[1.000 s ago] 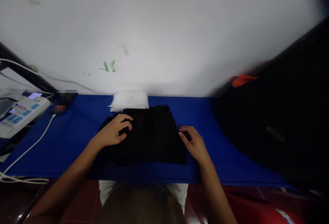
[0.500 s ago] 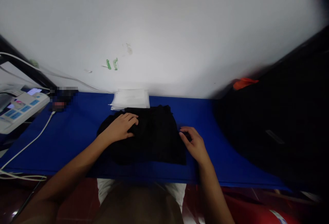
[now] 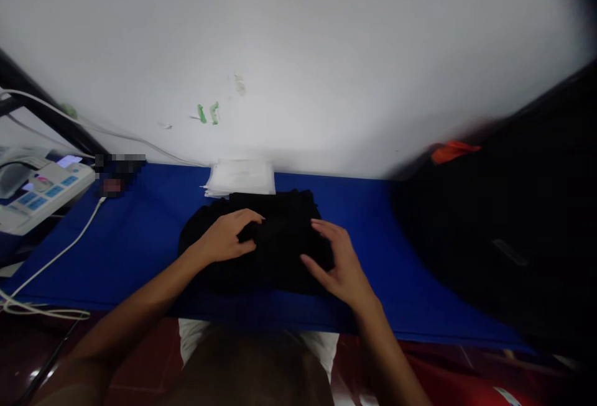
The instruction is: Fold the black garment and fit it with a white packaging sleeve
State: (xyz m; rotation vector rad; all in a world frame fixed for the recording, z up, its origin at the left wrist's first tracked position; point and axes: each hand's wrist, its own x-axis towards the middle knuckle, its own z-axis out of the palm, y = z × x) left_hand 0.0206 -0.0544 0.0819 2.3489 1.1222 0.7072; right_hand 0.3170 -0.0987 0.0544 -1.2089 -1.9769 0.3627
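Observation:
A black folded garment (image 3: pixel 275 235) lies on the blue table cover (image 3: pixel 140 232) in front of me. My left hand (image 3: pixel 228 237) rests on its left part, fingers curled and pinching a fold of the cloth. Over the garment's right side sits my right hand (image 3: pixel 338 263), its fingers spread and laid on the cloth. A stack of white plastic bags (image 3: pixel 240 177) lies just behind the garment against the wall.
A big heap of black cloth (image 3: pixel 508 219) fills the right side, with an orange piece (image 3: pixel 452 151) on top. At the far left stands a white machine with blue buttons (image 3: pixel 32 191). White cables (image 3: pixel 56 257) run over the table's left end.
My right hand has slid left from the garment's right edge onto its top. The left hand has crept a little to the right on the cloth.

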